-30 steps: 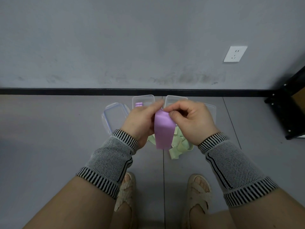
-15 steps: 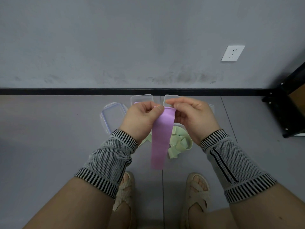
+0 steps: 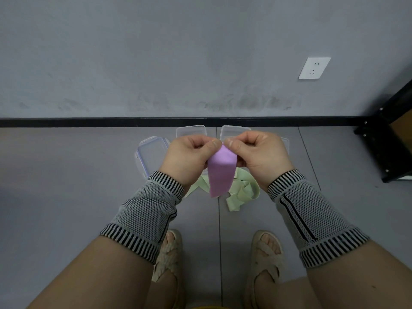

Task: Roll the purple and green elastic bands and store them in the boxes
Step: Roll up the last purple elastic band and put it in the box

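While both your left hand [image 3: 189, 156] and right hand [image 3: 258, 152] pinch the purple elastic band [image 3: 220, 175], it hangs limp. Grip its top edge; soft fabric unrolls easily.

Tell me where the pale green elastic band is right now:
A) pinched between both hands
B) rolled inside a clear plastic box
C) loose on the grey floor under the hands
C: the pale green elastic band lies crumpled on the grey floor, while both hands pinch the purple elastic band.

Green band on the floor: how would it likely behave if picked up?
The green band lies in loose, crumpled folds, so it is probably floppy and would dangle. It looks thin and flat, likely light. It seems unlikely to roll.
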`<state>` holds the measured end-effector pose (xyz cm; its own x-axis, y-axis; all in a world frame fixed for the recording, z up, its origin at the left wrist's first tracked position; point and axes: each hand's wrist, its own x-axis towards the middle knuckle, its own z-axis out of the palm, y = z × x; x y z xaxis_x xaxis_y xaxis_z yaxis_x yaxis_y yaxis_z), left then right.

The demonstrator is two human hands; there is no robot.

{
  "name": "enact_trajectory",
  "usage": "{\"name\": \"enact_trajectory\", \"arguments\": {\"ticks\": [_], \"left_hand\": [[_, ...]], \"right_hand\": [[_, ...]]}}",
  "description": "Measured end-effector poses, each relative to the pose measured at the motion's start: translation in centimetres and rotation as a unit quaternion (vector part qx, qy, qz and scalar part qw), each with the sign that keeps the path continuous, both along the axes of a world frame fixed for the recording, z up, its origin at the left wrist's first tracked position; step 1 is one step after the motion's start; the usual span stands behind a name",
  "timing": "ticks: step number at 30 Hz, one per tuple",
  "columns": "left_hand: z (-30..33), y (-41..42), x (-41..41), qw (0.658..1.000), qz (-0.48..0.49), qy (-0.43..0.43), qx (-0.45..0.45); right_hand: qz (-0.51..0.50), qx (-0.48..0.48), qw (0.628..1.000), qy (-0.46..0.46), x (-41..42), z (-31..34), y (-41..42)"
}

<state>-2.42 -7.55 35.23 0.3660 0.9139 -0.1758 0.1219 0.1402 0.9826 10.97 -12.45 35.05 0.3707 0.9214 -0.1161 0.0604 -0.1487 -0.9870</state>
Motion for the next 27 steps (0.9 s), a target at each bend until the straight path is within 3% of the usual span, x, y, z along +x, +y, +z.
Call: {"name": "enact_trajectory", "arguments": {"ticks": [7, 18, 27], "left_hand": [[0.27, 0.08, -0.02, 0.996, 0.005, -0.056, -0.073], [0.44, 0.15, -0.1, 0.994, 0.008, -0.057, -0.091], [0.41, 0.12, 0.0, 0.994, 0.008, -0.057, -0.095]], "right_hand": [[0.01, 0.006, 0.999, 0.053, 0.08, -0.12, 0.04], [0.051, 0.029, 0.992, 0.11, 0.33, -0.42, 0.23], [0.026, 0.023, 0.996, 0.086, 0.19, -0.39, 0.28]]}}
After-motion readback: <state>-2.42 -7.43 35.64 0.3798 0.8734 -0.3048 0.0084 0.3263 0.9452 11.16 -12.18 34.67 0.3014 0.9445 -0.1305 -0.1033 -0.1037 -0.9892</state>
